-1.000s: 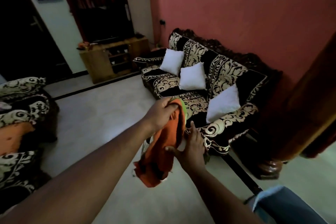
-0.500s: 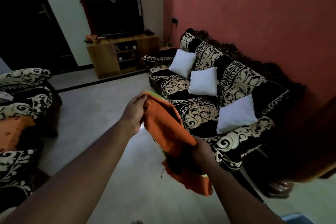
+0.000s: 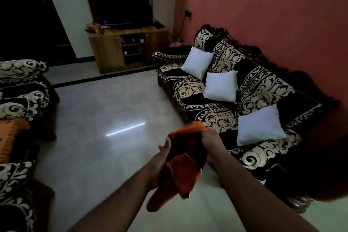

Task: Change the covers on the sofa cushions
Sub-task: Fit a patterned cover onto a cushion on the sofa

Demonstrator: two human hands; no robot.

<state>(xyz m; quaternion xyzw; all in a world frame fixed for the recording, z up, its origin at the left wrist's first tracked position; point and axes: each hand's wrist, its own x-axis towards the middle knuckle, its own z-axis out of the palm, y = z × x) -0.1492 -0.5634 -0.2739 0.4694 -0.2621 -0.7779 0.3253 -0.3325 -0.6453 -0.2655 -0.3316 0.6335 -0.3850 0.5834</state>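
From the head view, the orange cover [image 3: 185,164] hangs bunched between the two hands, low in the middle of the frame, in front of the near end of the sofa [image 3: 244,100]. Its long axis runs from upper right to lower left: the top fold peaks just above the right hand [image 3: 211,142], and the loose end trails down past the left forearm toward the bottom of the frame. A thin green edge shows along one fold near the middle.

The right hand is clenched around the upper part of the cloth, knuckles toward the camera, fingers wrapped into the fabric. The left hand [image 3: 162,153] lies against the cover's left side with its fingers fairly straight and pointing up; whether the thumb pinches the cloth behind I cannot tell.

Three bare white cushions [image 3: 221,86] lean along the sofa's back in the right half of the frame, well apart from the hands. Another orange cloth [image 3: 11,137] lies on an armchair [image 3: 24,100] at the left edge. A wooden cabinet [image 3: 128,47] stands at upper centre beneath a dark television [image 3: 122,3].
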